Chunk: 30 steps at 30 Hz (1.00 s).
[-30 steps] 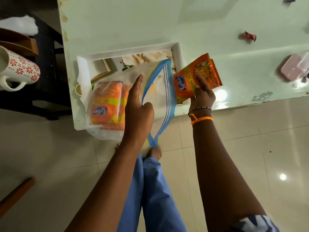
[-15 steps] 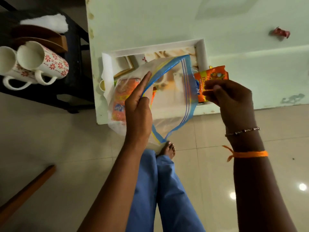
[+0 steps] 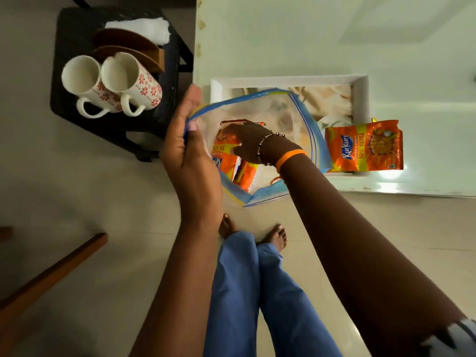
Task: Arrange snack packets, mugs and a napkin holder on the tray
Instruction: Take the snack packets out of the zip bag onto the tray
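Observation:
A clear zip bag with a blue rim hangs over the white tray at the table's near edge. My left hand pinches the bag's left rim and holds its mouth wide. My right hand is inside the bag, fingers curled on the top of an orange snack packet; another packet lies under it. A second orange snack packet lies across the tray's right rim. Two white mugs with red flowers and a brown napkin holder with white napkins stand on a black stool at the left.
The black stool stands close against the pale green table. A wooden bar crosses the tiled floor at lower left. My legs and bare feet are below the bag.
My right hand let go of the orange packet, which now lies on the tray's right rim, and reached into the bag onto another packet. The view shifted, so both mugs and the stool show.

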{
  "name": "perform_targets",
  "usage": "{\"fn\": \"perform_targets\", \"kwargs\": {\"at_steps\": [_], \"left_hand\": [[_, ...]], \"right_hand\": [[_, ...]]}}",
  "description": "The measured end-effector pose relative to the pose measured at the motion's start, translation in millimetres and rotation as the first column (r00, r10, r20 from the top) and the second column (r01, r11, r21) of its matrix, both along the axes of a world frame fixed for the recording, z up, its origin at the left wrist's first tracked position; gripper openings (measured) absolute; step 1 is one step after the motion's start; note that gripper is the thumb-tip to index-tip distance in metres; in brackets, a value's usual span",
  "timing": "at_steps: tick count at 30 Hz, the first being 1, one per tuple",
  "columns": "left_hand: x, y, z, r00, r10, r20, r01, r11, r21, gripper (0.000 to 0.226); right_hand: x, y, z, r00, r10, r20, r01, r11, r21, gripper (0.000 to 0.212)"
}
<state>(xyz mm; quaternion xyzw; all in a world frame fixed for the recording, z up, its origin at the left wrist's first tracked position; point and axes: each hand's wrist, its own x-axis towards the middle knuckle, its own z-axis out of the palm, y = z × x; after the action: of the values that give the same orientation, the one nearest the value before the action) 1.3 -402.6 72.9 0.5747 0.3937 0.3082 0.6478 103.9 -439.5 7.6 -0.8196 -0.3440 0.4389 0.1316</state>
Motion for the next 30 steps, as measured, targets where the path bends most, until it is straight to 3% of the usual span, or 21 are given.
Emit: {"fn": "perform_targets", "kwargs": {"at_steps": [3, 6, 9, 11, 12, 16, 18, 21, 22, 24, 26, 28, 30], "left_hand": [[-5, 4, 6, 1.0, 0.018, 0.011, -0.019, 0.994, 0.112, 0.041], [-5, 0, 5, 1.0, -0.003, -0.016, 0.005, 0.992, 0.129, 0.042], [-3, -7, -2, 0.995, -0.032, -0.091, 0.038, 0.997, 0.069, 0.042], [-4, -13, -8, 0.985, -0.095, -0.142, 0.104, 0.993, 0.058, 0.041], [-4, -17, -10, 0.978, -0.142, -0.156, 0.152, 0.987, 0.055, 0.043], [-3, -32, -10, 0.918, -0.308, -0.249, 0.352, 0.922, 0.161, 0.051], [-2, -39, -10, 0.885, -0.357, -0.299, 0.434, 0.864, 0.255, 0.053], [6, -48, -10, 0.852, -0.419, -0.313, 0.511, 0.794, 0.328, 0.048], [11, -51, -10, 0.846, -0.422, -0.325, 0.522, 0.776, 0.354, 0.043], [19, -56, -11, 0.83, -0.407, -0.382, 0.543, 0.746, 0.386, 0.035], [27, -60, -13, 0.793, -0.405, -0.455, 0.58, 0.731, 0.36, 0.044], [35, -65, -16, 0.752, -0.409, -0.516, 0.617, 0.713, 0.334, 0.056], [41, -68, -18, 0.726, -0.403, -0.557, 0.64, 0.692, 0.334, 0.058]], "right_hand": [[-6, 13, -10, 0.997, -0.073, 0.032, 0.074, 0.996, -0.042, 0.063], [-13, 22, -13, 0.989, -0.139, -0.052, 0.138, 0.99, -0.008, 0.066], [-20, 29, -5, 0.966, -0.196, -0.171, 0.201, 0.98, 0.012, 0.054], [-26, 25, 5, 0.915, -0.279, -0.291, 0.306, 0.951, 0.05, 0.034], [-28, 19, 11, 0.863, -0.346, -0.368, 0.397, 0.915, 0.069, 0.023], [-31, -15, 16, 0.582, -0.543, -0.606, 0.687, 0.726, 0.009, 0.028], [-27, -35, 17, 0.476, -0.612, -0.632, 0.8, 0.6, 0.022, 0.03], [-11, -73, 19, 0.256, -0.746, -0.614, 0.913, 0.395, -0.099, 0.029], [-3, -85, 24, 0.246, -0.768, -0.592, 0.928, 0.363, -0.086, 0.029], [9, -104, 34, 0.37, -0.737, -0.565, 0.907, 0.418, 0.049, 0.02], [20, -130, 40, 0.456, -0.724, -0.517, 0.882, 0.443, 0.157, 0.018], [27, -161, 44, 0.463, -0.749, -0.473, 0.886, 0.398, 0.237, 0.025], [30, -184, 46, 0.407, -0.799, -0.444, 0.907, 0.296, 0.299, 0.02]]}}
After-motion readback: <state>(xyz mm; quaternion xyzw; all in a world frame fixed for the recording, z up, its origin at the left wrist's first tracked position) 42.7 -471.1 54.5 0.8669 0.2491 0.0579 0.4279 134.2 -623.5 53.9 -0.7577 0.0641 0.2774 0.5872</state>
